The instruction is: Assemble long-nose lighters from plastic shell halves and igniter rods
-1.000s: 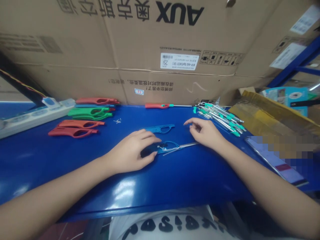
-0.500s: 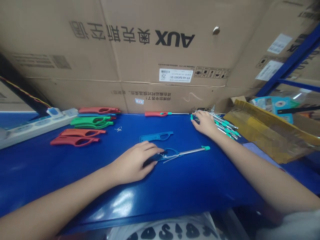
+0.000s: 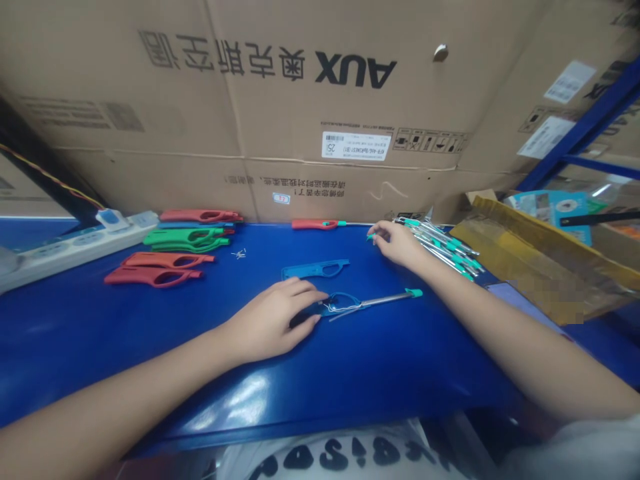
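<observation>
My left hand (image 3: 273,320) lies on the blue table (image 3: 350,360), fingers pressed on the handle end of a blue lighter shell half (image 3: 336,305) fitted with white wires and a metal tube with a green tip (image 3: 385,299). A second blue shell half (image 3: 315,269) lies just behind it. My right hand (image 3: 397,245) is at the back right, fingers pinched on a small green piece (image 3: 371,236) beside the pile of green-tipped metal tubes (image 3: 443,245).
Red and green shell halves (image 3: 170,257) are stacked at the back left next to a white power strip (image 3: 75,240). A finished red lighter (image 3: 317,224) lies against the big cardboard box (image 3: 320,107). Small screws (image 3: 241,253) sit mid-table. A yellow packet (image 3: 540,257) is at right.
My right hand left the tube of the blue assembly, reached back to the pile of tubes, and now lifts slightly away pinching a small green piece. My left hand stayed put.
</observation>
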`<act>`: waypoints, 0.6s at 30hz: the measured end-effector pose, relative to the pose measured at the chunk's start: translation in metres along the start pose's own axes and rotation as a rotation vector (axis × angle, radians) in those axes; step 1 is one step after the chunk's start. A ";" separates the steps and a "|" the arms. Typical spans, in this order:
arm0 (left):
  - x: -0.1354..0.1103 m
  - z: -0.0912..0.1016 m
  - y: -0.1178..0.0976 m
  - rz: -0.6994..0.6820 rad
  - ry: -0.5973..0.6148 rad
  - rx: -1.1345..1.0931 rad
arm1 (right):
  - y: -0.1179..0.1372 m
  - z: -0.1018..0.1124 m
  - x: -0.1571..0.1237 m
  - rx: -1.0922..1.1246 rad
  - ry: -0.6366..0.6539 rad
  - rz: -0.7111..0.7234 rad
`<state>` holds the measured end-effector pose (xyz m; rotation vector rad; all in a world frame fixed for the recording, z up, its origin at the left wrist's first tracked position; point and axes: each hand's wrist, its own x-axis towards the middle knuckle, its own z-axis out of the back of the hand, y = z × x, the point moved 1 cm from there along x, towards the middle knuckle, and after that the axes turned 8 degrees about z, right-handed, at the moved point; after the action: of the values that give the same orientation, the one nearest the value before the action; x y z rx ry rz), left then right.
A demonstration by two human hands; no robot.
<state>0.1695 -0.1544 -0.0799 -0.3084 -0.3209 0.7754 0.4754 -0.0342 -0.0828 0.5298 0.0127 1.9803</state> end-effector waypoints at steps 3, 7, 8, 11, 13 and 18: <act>-0.001 -0.001 0.001 -0.026 0.002 0.044 | 0.009 0.001 -0.010 0.006 0.002 0.042; -0.001 -0.003 0.000 -0.070 0.021 0.153 | 0.005 -0.006 -0.014 -0.023 -0.015 0.113; -0.001 -0.003 0.000 -0.076 0.026 0.178 | 0.002 -0.008 -0.013 -0.018 -0.013 0.121; 0.000 -0.002 -0.001 -0.078 0.040 0.216 | -0.007 -0.012 -0.010 0.020 -0.009 0.129; 0.000 -0.001 -0.002 -0.073 0.043 0.216 | -0.009 -0.010 -0.011 0.046 -0.010 0.138; -0.002 0.000 -0.002 -0.063 0.041 0.151 | 0.010 0.000 -0.027 0.123 0.025 0.170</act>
<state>0.1697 -0.1567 -0.0800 -0.1713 -0.2310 0.7255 0.4768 -0.0624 -0.0905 0.6017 0.1085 2.1625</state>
